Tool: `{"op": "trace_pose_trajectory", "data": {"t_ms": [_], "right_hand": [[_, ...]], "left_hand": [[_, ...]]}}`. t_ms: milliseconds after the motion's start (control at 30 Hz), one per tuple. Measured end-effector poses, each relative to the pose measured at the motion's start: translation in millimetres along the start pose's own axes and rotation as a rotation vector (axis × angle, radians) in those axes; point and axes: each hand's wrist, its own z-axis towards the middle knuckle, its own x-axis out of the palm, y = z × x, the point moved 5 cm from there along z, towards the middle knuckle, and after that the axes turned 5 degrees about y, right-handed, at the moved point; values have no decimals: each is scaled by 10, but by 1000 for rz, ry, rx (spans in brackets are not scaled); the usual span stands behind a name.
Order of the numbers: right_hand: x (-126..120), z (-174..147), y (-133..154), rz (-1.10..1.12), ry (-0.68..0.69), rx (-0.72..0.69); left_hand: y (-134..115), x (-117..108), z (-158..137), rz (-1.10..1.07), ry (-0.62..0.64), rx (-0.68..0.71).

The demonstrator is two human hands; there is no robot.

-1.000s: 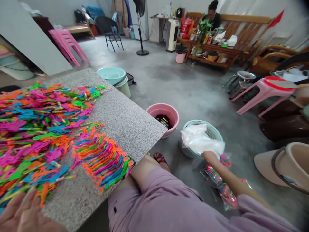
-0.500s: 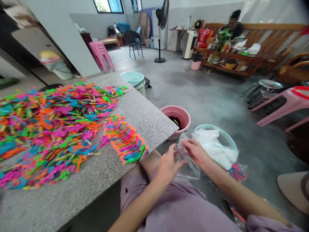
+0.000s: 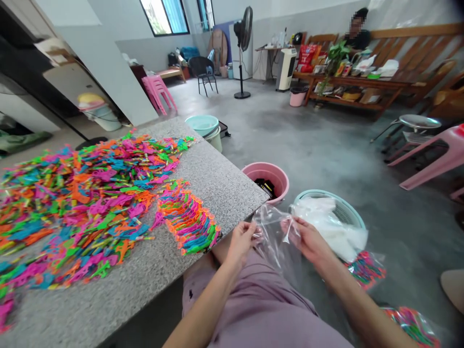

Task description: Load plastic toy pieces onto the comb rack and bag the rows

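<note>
A clear plastic bag [image 3: 274,237] hangs spread between my two hands above my lap. My left hand [image 3: 243,240] pinches one side of its mouth, close to the table corner. On the other side, my right hand [image 3: 307,238] grips the opposite edge with the fingers closed. Nothing shows inside the bag. To the left, a neat row of small colourful plastic pieces [image 3: 189,216] lies along the table edge. Behind it spreads a large loose pile of similar bright pieces [image 3: 83,193], orange, pink, blue and green.
The speckled stone table [image 3: 232,181] ends at a corner near my hands. Beyond it stand a pink tub [image 3: 266,169] with dark items and a green basket [image 3: 357,215] holding clear bags. Filled bags [image 3: 366,270] lie on the floor at right. A person [image 3: 357,36] sits at the back.
My hands have moved apart, and the bag, bunched between them before, is now stretched wide at its mouth. The view has shifted slightly, showing more of the filled bags on the floor.
</note>
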Motion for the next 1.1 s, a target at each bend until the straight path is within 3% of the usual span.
{"op": "trace_pose_trajectory", "data": {"t_ms": [100, 200, 300, 367, 400, 433, 500, 533, 567, 633, 700, 767, 833, 967, 1100], "right_hand": [[-163, -6, 43, 80, 90, 170], [-257, -60, 191, -67, 201, 190], [-162, 74, 482, -507, 349, -35], [96, 346, 746, -818, 308, -360], [297, 510, 893, -892, 202, -576], [557, 664, 1022, -904, 79, -809], [1215, 932, 1140, -792, -126, -1221], [1658, 1082, 1094, -815, -32, -1332], [2107, 1252, 997, -887, 99, -1334], [2914, 1555, 654, -1130, 459, -1136], [3370, 1733, 257, -1286, 702, -852], [3474, 1770, -40, -1307, 790, -721], [3310, 1710, -223, -1216, 777, -707], [2685, 1401, -468, -1033, 724, -765], [2331, 1302, -622, -919, 427, -817]], "left_hand": [[-44, 52, -52, -93, 28, -57], [-226, 117, -171, -123, 123, -89], [-622, 67, -376, -95, 237, -92], [-1089, -98, -481, 117, 266, 78], [-1378, -228, -515, 314, 242, 221], [-1702, -397, -545, 576, 141, 420], [-2278, -827, -580, 1024, -203, 695], [-2496, -1090, -578, 1153, -418, 733], [-2645, -1345, -551, 1172, -526, 736], [-2766, -1810, -481, 1185, -650, 705], [-2678, -2175, -429, 1164, -718, 661], [-2438, -2405, -425, 1123, -772, 632], [-2105, -2484, -479, 1064, -811, 632], [-1370, -2371, -692, 915, -869, 679], [-869, -2353, -697, 730, -988, 694]]}}
